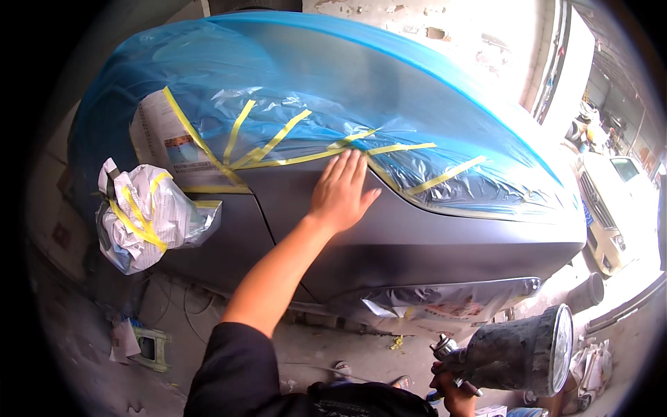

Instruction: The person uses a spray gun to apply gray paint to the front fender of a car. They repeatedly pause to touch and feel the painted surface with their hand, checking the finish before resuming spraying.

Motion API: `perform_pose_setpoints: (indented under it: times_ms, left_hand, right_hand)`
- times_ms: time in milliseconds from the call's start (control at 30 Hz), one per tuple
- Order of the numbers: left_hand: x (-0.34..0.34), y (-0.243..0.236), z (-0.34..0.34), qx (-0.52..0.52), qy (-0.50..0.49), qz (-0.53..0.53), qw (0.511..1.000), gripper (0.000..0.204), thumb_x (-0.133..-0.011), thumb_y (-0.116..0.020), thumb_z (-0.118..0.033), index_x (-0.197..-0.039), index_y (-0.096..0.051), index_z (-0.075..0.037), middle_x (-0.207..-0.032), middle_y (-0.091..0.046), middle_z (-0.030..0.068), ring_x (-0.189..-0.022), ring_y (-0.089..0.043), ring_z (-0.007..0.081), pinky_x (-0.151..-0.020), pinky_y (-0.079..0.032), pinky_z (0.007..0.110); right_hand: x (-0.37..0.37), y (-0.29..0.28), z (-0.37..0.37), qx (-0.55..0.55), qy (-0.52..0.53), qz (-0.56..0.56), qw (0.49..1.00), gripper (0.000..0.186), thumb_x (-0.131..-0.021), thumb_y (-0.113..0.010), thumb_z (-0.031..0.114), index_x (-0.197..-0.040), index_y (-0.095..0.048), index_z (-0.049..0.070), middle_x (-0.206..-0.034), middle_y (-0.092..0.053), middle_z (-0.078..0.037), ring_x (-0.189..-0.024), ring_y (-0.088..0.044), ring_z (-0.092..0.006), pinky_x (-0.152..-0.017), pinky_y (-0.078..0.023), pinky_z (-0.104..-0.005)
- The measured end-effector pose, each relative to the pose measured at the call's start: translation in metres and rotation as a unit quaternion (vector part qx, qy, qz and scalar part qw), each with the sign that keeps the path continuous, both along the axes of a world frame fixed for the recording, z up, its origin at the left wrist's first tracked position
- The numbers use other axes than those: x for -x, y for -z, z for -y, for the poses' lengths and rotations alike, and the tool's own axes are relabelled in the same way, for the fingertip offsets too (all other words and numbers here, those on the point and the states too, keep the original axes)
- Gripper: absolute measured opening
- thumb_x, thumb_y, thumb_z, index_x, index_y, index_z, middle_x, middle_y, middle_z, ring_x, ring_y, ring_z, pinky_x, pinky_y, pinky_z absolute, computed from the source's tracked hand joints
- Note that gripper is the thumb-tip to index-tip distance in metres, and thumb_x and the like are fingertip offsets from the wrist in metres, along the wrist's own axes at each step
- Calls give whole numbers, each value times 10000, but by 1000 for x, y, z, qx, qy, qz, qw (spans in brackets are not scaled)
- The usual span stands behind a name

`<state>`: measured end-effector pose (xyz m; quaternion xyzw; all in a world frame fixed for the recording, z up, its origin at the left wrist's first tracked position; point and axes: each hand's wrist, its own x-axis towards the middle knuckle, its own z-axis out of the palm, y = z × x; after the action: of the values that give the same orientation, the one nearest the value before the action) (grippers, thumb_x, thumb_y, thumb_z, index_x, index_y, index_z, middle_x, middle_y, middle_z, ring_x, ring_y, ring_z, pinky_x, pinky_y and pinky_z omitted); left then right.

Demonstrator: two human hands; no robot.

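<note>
My left hand lies flat, fingers stretched out, on the matte dark grey fender of a car. Its fingertips reach the strip of yellow masking tape along the panel's upper edge. Blue plastic film covers the car above that tape. At the lower right, my right hand is wrapped round the handle of a spray gun, mostly hidden by the hand and the shadow. A large dark cup sits on the gun, its pale end facing right.
A side mirror wrapped in newspaper and tape sticks out at the left. Masking also covers the wheel arch. A small green stool and a hose are on the floor. A white car stands at the right, near a bucket.
</note>
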<state>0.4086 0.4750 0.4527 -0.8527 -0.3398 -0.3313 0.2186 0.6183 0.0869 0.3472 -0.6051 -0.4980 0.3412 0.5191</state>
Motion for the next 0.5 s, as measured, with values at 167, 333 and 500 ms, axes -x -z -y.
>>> perform_pose_setpoints:
  times_ms: [167,333,500]
  left_hand:
    - [36,-2,-10,-3,-73,-19,997,662,-923,-465,-472,-1292,-451,78,-1341,-460,253,-1298,-394,373,-1093,-277,461]
    - [-5,2,3,-1,50,-16,999,586,-920,-498,-421,-1275,-488,45,-1331,-483,226,-1277,-424,357,-1078,-305,451]
    - [48,-6,-13,-10,-12,-3,1000,493,-925,-501,-344,-1260,-510,17,-1297,-528,183,-1237,-471,332,-1054,-330,436]
  right_hand:
    - [-9,25,17,-30,-49,228,972,108,-737,-596,-15,-801,-635,63,-895,-622,-99,-864,-587,-258,-788,-461,-374]
    - [3,0,5,27,21,-58,998,91,-749,-601,2,-827,-625,40,-892,-616,-97,-854,-581,-248,-772,-457,-355]
    - [-8,4,8,-43,-50,17,998,41,-757,-592,4,-776,-616,31,-909,-613,-107,-888,-574,-249,-794,-449,-363]
